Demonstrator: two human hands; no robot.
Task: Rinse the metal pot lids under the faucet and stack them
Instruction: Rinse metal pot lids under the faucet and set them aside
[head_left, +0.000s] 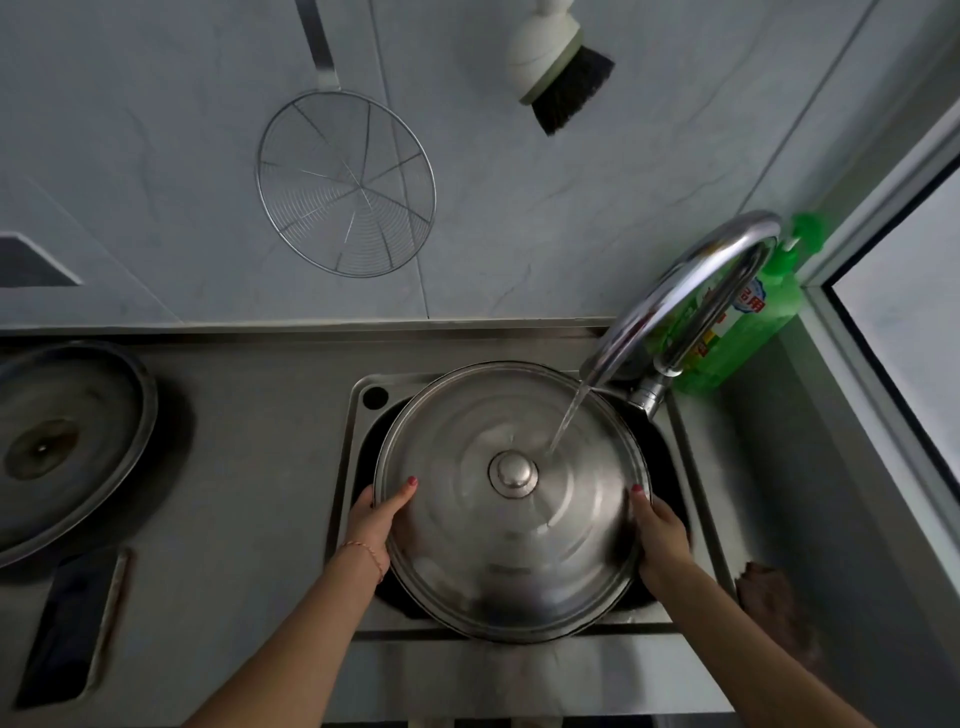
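I see a big metal lid (511, 501) held over the sink (358, 415), knob (513, 472) up. My left hand (375, 525) grips its rim at eight o'clock, thumb on top, the other fingers hidden under it. My right hand (658, 535) grips the rim at four o'clock the same way. Water (566, 418) from the faucet (691, 291) lands just past the knob at two o'clock. Another lid (62, 447) lies on the counter at nine o'clock. A green soap bottle (748, 317) stands behind the faucet.

the lid (511, 501) hides most of the sink (358, 415); the second lid (62, 447) is cut off left.
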